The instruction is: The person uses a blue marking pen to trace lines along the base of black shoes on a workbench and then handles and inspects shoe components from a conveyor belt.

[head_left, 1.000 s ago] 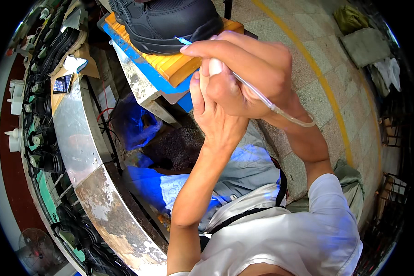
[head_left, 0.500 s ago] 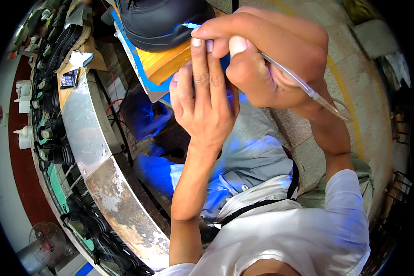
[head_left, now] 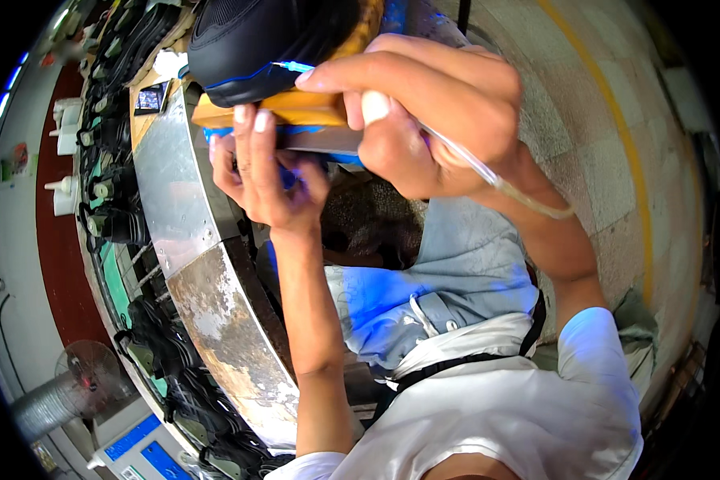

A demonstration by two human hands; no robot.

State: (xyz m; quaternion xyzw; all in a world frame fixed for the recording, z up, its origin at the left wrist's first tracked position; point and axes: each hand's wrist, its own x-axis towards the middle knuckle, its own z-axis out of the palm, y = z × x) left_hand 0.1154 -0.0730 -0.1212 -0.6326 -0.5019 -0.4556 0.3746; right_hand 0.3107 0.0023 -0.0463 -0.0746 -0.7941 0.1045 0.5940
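Note:
A black shoe (head_left: 256,40) rests toe toward me on a yellow wooden block (head_left: 296,110), partly cut off by the upper edge of the view. A glowing blue line runs along the lower part of its toe. My right hand (head_left: 448,112) pinches a thin clear pen-like tube (head_left: 476,164) whose bright blue tip meets the shoe's side at the end of that line. Its tail bends out past my wrist. My left hand (head_left: 272,180) has its fingers stretched upward, two fingertips against the block just below the toe; it holds nothing.
Along the left curves a metal-edged bench (head_left: 176,200), worn and stained nearer me. A phone (head_left: 150,98) lies at its far end. Beyond it, black shoes (head_left: 120,216) line a rack, with white bottles (head_left: 66,194) behind. A fan (head_left: 88,372) stands at lower left.
My left hand has moved left, away from my right fingertips, to below the toe. The shoe and block have turned and sit further left in view. The tube stays in my right hand.

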